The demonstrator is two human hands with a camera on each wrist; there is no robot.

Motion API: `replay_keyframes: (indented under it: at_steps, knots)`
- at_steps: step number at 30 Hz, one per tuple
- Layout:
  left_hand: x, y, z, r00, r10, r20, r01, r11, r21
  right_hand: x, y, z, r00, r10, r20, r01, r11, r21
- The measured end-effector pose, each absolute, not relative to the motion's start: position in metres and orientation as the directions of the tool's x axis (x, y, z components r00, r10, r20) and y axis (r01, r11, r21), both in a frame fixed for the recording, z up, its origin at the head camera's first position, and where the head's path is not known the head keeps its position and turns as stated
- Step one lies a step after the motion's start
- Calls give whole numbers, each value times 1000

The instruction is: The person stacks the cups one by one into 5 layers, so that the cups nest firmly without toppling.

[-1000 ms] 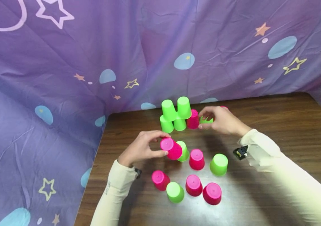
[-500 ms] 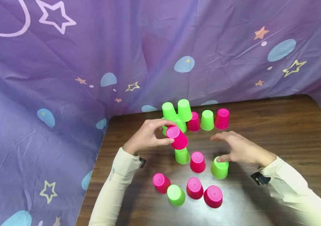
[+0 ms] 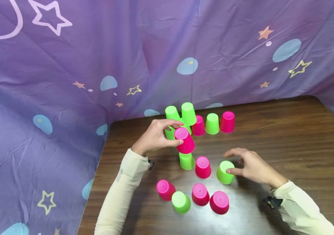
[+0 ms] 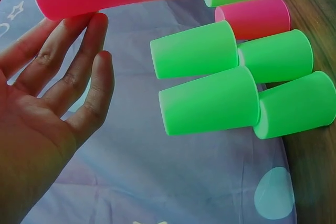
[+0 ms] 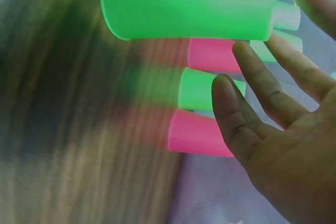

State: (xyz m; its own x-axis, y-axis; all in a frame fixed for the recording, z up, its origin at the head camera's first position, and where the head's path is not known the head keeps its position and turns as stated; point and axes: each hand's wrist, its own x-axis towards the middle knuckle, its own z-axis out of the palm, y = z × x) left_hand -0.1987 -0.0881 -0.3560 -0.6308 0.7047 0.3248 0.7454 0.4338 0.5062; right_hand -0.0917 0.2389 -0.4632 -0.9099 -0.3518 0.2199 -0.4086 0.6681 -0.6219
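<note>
My left hand (image 3: pixel 158 136) pinches an upside-down pink cup (image 3: pixel 185 143) between thumb and fingers, raised over the table. In the head view this cup overlaps the top of a green cup (image 3: pixel 186 162) below it. In the left wrist view the fingertips (image 4: pixel 97 22) lie along the held cup's side. My right hand (image 3: pixel 256 167) reaches round another upside-down green cup (image 3: pixel 224 175); its thumb is right at the cup's side and the fingers stand spread out behind it. A pink cup (image 3: pixel 203 167) stands between these two green cups.
At the back, green cups form a two-level stack, with two upper cups (image 3: pixel 188 113) on lower ones. A pink (image 3: pixel 198 126), a green (image 3: pixel 212 124) and a pink cup (image 3: pixel 227 122) continue that row rightward. Nearer are several cups, including a green one (image 3: pixel 181 202). A purple curtain (image 3: pixel 143 65) hangs behind.
The left hand has carried its pink cup away from me, toward the back stack. The right hand has left the back row, where a green cup now shows uncovered, and come to the nearer green cup.
</note>
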Motion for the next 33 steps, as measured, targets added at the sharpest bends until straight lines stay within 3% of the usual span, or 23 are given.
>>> replay_keyframes:
  at_steps: [10,33]
  knots:
    - [-205,-76,-358,-659,691,298,710,439,551,-83,239,-474,-927,-301,223,-371,658,-655]
    - [-237,-35,-341,-653,719,237,717,487,498,-78,239,-484,-920,-285,270,-392,638,-663]
